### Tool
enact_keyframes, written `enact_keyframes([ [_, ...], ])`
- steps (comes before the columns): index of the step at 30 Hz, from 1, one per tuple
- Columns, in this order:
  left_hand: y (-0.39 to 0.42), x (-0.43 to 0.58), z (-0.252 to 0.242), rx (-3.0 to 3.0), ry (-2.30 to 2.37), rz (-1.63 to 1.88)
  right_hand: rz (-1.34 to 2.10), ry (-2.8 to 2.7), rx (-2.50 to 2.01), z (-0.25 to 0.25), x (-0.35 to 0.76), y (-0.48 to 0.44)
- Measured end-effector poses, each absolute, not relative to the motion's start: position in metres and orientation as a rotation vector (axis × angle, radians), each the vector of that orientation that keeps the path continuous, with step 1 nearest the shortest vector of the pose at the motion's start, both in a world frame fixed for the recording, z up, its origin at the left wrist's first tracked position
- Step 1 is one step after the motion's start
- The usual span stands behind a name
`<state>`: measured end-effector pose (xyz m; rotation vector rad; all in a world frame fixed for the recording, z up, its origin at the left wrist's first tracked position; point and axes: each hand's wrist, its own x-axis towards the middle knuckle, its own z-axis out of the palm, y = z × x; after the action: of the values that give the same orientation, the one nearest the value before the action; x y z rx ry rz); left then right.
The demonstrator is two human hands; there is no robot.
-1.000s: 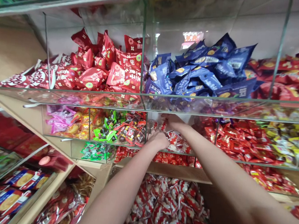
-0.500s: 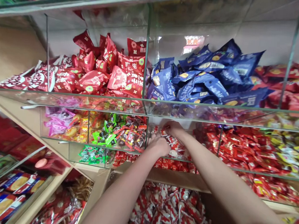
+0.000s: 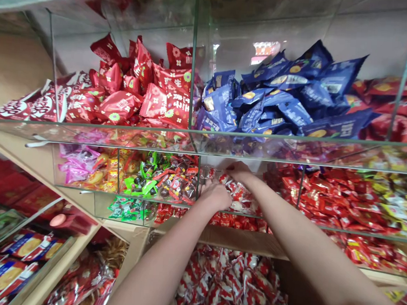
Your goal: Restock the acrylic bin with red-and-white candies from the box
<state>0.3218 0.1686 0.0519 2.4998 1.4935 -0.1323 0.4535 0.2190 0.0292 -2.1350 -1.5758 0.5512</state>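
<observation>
Both my hands reach into a glass compartment on the middle shelf that holds red-and-white wrapped candies (image 3: pixel 240 194). My left hand (image 3: pixel 216 195) is at the front left of it, close to the glass divider. Its fingers point forward, slightly apart, over the candies, and nothing shows in them. Farther back, my right hand (image 3: pixel 241 170) bends in over the candies from the right. Its fingertips are partly hidden, so whether they hold a candy cannot be made out. Below my forearms stands a cardboard box (image 3: pixel 246 243) filled with similar red-and-white candies (image 3: pixel 229 284).
Blue packets (image 3: pixel 280 93) and red packets (image 3: pixel 113 90) fill the shelf above, behind a glass front (image 3: pixel 148 138). Red candies (image 3: pixel 336 194) lie right of my hands, brown-and-red candies (image 3: pixel 179 178) to the left. Glass dividers (image 3: pixel 198 180) and shelf edges surround the compartment.
The view has shifted and tilted slightly, so the upper shelf sits a little higher in the picture. Both hands stay in the same compartment, with only slight finger movement.
</observation>
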Motion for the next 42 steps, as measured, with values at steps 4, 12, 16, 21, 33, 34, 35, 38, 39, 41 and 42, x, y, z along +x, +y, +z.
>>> enact_keyframes([
  [4,0.167,0.321,0.054,2.497,1.485,-0.125,0.566,-1.470,-2.044,0.032,0.457,0.218],
  [12,0.167,0.321,0.055,2.484,1.488,-0.140,0.560,-1.360,-2.004,0.033,0.460,0.211],
  [16,0.167,0.321,0.053,2.481,1.487,-0.125,0.523,-1.367,-2.045,0.032,0.455,0.211],
  [21,0.167,0.320,0.054,2.477,1.491,-0.098,0.466,-1.479,-2.097,0.035,0.453,0.212],
  [33,0.166,0.318,0.051,2.460,1.478,0.023,0.473,-1.730,-2.137,0.044,0.450,0.210],
  [34,0.166,0.318,0.051,2.457,1.466,0.015,0.457,-1.731,-2.162,0.046,0.453,0.208],
  [35,0.166,0.319,0.051,2.453,1.458,0.005,0.446,-1.735,-2.192,0.048,0.456,0.206],
  [38,0.167,0.319,0.052,2.444,1.443,-0.008,0.462,-1.768,-2.266,0.051,0.464,0.197],
  [39,0.167,0.319,0.052,2.441,1.441,-0.008,0.481,-1.787,-2.275,0.052,0.465,0.195],
  [41,0.168,0.319,0.051,2.437,1.444,-0.002,0.522,-1.825,-2.267,0.051,0.465,0.193],
  [42,0.168,0.319,0.051,2.435,1.447,0.002,0.538,-1.838,-2.254,0.051,0.464,0.193],
])
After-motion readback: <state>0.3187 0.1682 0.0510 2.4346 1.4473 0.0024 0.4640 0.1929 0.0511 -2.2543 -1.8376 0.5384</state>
